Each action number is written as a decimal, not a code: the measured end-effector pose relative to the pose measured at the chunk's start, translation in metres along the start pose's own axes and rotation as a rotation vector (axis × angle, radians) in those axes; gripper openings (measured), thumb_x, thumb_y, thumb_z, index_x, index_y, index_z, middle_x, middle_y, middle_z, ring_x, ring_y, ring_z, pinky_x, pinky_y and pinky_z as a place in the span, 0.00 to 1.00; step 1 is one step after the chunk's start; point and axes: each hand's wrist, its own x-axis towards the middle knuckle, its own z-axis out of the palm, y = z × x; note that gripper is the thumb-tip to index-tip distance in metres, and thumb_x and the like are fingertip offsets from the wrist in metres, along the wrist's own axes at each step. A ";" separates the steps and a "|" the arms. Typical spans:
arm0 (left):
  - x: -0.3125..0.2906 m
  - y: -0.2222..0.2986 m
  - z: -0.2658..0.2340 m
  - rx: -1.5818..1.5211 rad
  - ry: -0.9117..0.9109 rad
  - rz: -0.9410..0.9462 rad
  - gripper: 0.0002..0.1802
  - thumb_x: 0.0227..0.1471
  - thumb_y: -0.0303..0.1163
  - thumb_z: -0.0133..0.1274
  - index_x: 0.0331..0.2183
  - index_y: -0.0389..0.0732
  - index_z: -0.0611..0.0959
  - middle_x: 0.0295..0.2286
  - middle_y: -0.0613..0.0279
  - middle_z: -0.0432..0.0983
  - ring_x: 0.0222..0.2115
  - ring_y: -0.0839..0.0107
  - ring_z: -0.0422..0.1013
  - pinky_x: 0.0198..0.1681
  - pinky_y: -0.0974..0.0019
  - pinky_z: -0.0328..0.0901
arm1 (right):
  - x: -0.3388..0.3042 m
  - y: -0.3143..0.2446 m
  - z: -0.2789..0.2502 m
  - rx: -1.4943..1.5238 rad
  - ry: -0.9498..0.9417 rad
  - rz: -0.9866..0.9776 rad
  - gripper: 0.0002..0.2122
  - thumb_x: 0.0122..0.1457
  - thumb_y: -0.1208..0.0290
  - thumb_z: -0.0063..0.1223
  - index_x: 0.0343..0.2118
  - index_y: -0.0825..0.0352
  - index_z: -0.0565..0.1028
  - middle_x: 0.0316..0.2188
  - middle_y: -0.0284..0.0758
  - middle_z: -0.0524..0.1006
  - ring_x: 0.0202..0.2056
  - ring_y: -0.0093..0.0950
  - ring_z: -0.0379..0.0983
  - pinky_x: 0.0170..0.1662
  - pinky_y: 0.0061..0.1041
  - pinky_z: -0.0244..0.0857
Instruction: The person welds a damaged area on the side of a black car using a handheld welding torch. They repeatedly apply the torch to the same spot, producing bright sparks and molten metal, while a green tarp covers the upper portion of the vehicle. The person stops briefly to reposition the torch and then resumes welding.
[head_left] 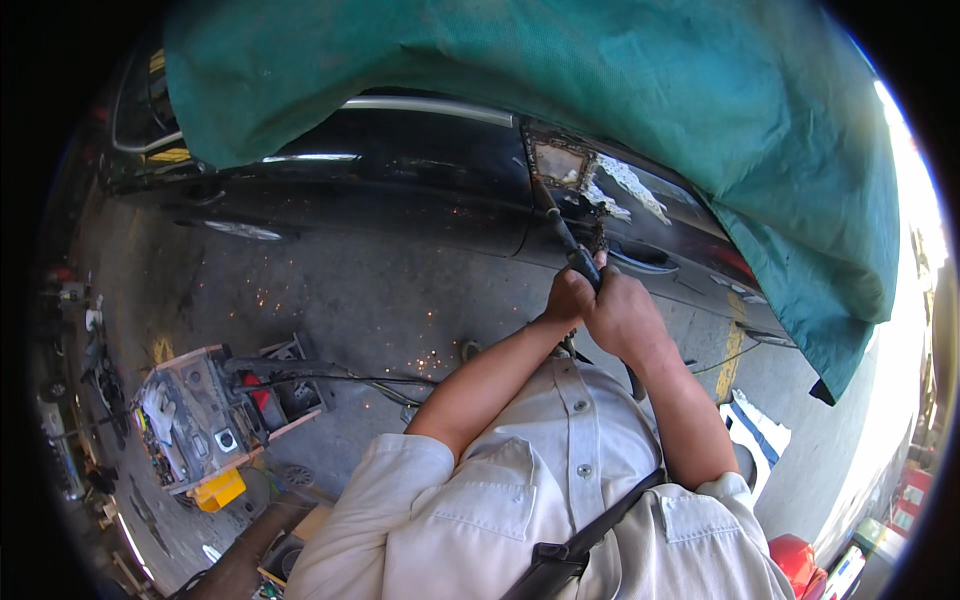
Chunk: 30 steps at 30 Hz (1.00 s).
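Both my hands grip a black welding torch (562, 232) in front of a dark car (430, 185). My left hand (566, 300) is closed around the lower handle. My right hand (622, 312) wraps the same handle from the other side, its fingers partly hidden. The torch's tip reaches up to a square patch of bare, scorched metal (560, 165) on the car's side panel. Just right of the torch, above my hands, is a dark, rough piece (600, 236) whose kind I cannot make out. Orange sparks (425, 360) scatter over the floor at the left.
A green cover (560, 60) drapes over the car. Crumpled white sheeting (635, 185) lies beside the patch. At the left stands a tool cart (205, 400) with a yellow bin (218, 490). A black cable (340, 378) runs from the cart toward me. Something red (795, 562) is at lower right.
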 end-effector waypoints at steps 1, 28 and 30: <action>0.002 0.000 -0.001 -0.161 -0.007 -0.042 0.14 0.63 0.40 0.55 0.44 0.42 0.77 0.34 0.55 0.75 0.38 0.55 0.75 0.41 0.60 0.67 | 0.000 -0.001 -0.001 -0.018 -0.009 0.006 0.33 0.68 0.43 0.45 0.39 0.81 0.78 0.31 0.62 0.79 0.40 0.59 0.78 0.46 0.51 0.71; -0.006 0.094 -0.015 0.136 0.063 -0.247 0.23 0.67 0.50 0.48 0.42 0.38 0.82 0.31 0.52 0.81 0.35 0.56 0.78 0.41 0.55 0.69 | -0.020 0.033 -0.001 0.029 0.007 0.059 0.31 0.68 0.42 0.46 0.37 0.77 0.75 0.30 0.61 0.79 0.39 0.61 0.76 0.44 0.53 0.69; -0.006 0.092 -0.013 0.132 0.082 -0.257 0.22 0.67 0.49 0.48 0.43 0.39 0.82 0.31 0.55 0.80 0.34 0.59 0.78 0.41 0.57 0.70 | -0.022 0.037 -0.001 0.032 0.012 0.073 0.31 0.68 0.42 0.46 0.37 0.77 0.75 0.30 0.60 0.80 0.40 0.60 0.77 0.45 0.53 0.69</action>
